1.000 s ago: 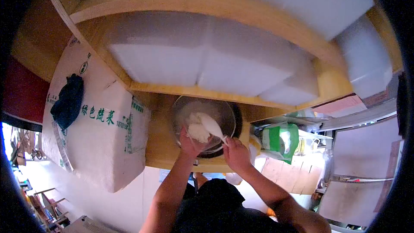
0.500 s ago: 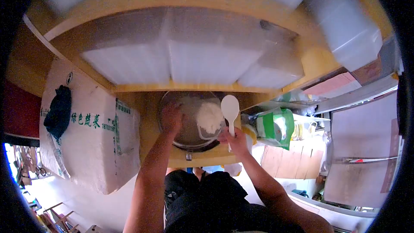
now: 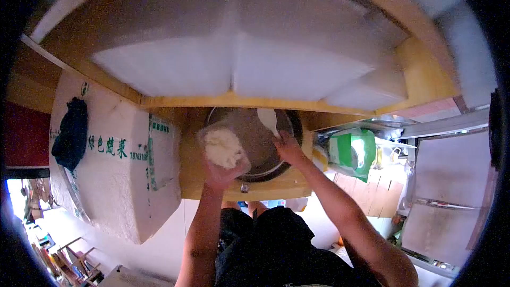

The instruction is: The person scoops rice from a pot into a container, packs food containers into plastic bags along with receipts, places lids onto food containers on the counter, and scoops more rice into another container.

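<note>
My left hand grips a clear plastic container from below, near the pot's left rim. A white, lumpy mass that looks like cooked rice fills part of it. In my right hand is the handle of a white rice paddle, its broad end over the pot's far side. The large round pot sits under both hands; its inside is dim and blurred, so I cannot make out what it holds.
A wooden shelf edge with big whitish bins hangs just beyond the pot. At left stands a pale foam box with green lettering and a dark cloth. A green-and-clear bag lies at right.
The container of white food has gone from the pot's right side to its left, now in my left hand. My right hand has lowered the paddle over the pot. The view has shifted slightly.
</note>
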A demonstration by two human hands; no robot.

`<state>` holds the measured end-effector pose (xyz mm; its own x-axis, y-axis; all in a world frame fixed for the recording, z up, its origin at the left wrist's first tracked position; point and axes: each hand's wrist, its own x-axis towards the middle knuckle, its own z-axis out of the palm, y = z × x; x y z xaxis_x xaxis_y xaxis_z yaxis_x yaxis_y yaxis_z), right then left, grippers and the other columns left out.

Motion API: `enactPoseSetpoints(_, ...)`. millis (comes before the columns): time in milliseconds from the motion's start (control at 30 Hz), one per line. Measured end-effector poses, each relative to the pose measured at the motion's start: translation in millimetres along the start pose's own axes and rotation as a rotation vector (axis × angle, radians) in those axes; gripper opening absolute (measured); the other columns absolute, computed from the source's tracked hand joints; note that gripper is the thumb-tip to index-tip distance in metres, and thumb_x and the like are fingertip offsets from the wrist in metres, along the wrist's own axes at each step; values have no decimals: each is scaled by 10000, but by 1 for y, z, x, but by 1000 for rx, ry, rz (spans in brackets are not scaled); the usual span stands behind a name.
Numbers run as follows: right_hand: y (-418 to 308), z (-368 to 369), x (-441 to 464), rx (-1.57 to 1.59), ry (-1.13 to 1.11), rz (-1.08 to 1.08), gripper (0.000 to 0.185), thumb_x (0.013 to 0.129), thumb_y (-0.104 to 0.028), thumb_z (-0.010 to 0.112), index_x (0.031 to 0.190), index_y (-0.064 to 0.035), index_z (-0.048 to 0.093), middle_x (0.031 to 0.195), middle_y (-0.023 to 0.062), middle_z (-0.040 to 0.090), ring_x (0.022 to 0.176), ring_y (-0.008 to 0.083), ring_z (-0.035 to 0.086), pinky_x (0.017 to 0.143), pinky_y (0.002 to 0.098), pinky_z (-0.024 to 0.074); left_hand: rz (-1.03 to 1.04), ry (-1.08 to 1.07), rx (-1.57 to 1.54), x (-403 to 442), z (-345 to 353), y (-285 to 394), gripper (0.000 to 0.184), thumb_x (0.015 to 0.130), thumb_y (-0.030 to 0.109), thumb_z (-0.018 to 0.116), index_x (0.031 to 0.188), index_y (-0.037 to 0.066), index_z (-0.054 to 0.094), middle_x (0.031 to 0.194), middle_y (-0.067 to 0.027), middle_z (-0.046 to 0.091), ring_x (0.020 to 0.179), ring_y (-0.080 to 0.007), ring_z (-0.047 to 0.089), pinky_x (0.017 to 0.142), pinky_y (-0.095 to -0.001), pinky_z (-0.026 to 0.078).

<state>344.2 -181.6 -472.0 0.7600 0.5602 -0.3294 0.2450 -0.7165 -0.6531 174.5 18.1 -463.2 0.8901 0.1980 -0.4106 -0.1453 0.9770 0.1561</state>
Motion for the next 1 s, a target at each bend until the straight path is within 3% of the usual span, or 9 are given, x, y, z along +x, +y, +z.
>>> enactPoseSetpoints(133,59,65,60,-430,-127,-290,343,816,-291,562,1007,-6,575,987,245,594,881,360,589,787,479,490,78,47,-36,-49,-36,43,659,773,548,526,1256,108,441,1227,-130,497,1104,-316,478,913,-527,404)
enactPoseSetpoints(200,77,99,89,-509,-220,-248,343,826,-292,549,1016,-8,573,1008,242,587,905,360,582,802,483,481,105,52,-65,-76,-41,56,645,795,518,497,1276,95,425,1254,-140,477,1126,-335,464,928,-539,390)
enactPoseSetpoints(367,29,124,106,-591,-402,-110,326,836,-285,536,1007,-11,577,1000,234,593,884,361,589,781,485,485,140,86,-76,-125,-37,62,611,849,442,425,1323,60,384,1321,-165,427,1182,-383,429,963,-572,355)
enactPoseSetpoints(533,6,150,105,-569,-455,-78,310,847,-277,522,998,-13,580,992,225,599,863,362,596,759,487,488,120,196,3,-148,-2,54,877,757,734,435,1387,145,274,1362,-133,368,1201,-380,401,931,-616,358)
enactPoseSetpoints(567,3,150,99,-539,-463,-78,307,849,-276,519,996,-14,580,990,223,600,859,362,597,755,487,489,121,199,46,-151,-5,56,871,760,728,438,1388,149,274,1361,-134,368,1198,-380,403,931,-612,361)
enactPoseSetpoints(733,-14,123,48,-238,-499,-100,293,860,-268,506,987,-16,584,982,215,606,838,364,604,734,489,493,197,160,-27,-158,-16,50,696,856,585,439,1357,112,337,1330,-130,414,1198,-343,416,954,-564,360)
enactPoseSetpoints(833,-36,77,2,-31,-484,-99,286,866,-264,497,981,-18,586,978,209,609,825,364,608,721,490,496,210,119,2,-141,-7,48,764,775,653,484,1341,155,361,1311,-136,424,1148,-363,440,910,-577,390)
enactPoseSetpoints(867,-48,58,-14,-28,-438,-110,283,868,-262,495,980,-18,586,976,208,610,821,364,610,717,490,496,158,85,-56,-138,3,55,625,886,551,398,1327,108,380,1294,-106,450,1171,-307,443,942,-509,394)
enactPoseSetpoints(1000,-111,-7,-78,-303,-161,-168,245,868,-235,487,944,-24,587,881,185,611,728,346,613,633,477,502,42,-128,-17,-84,3,40,570,919,518,354,1311,106,397,1247,-92,494,1125,-271,492,913,-450,435)
